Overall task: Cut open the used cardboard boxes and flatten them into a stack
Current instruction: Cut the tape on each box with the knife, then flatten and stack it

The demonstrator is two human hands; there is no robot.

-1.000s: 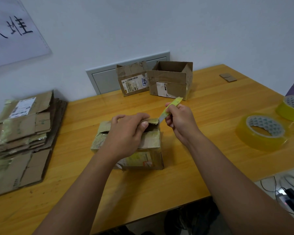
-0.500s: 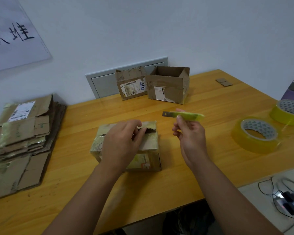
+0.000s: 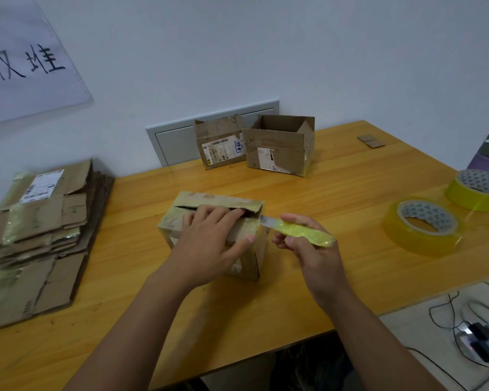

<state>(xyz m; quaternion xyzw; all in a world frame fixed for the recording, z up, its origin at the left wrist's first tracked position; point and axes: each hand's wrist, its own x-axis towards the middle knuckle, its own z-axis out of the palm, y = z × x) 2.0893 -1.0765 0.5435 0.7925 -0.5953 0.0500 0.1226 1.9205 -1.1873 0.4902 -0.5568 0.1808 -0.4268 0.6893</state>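
A small taped cardboard box [image 3: 209, 218] stands on the wooden table [image 3: 322, 198], its top seam split into a dark slot. The left hand [image 3: 209, 244] lies over the box with its fingers [image 3: 223, 213] reaching into that slot and the thumb pressed against the near right corner. Just right of those fingers, the right hand [image 3: 308, 249] grips a yellow-green knife [image 3: 302, 231], its fingers curled round the handle; the blade tip meets the box's right end (whether it has gone into the cardboard I cannot tell). Beyond the fingers, by the wall, stand two more boxes: a closed box [image 3: 223, 143] with a label and an open box [image 3: 280, 145] beside it. Well left of the left hand lies a stack of flattened cardboard [image 3: 37, 230]. Right of the knife hand lie two rolls of yellow tape [image 3: 424, 227].
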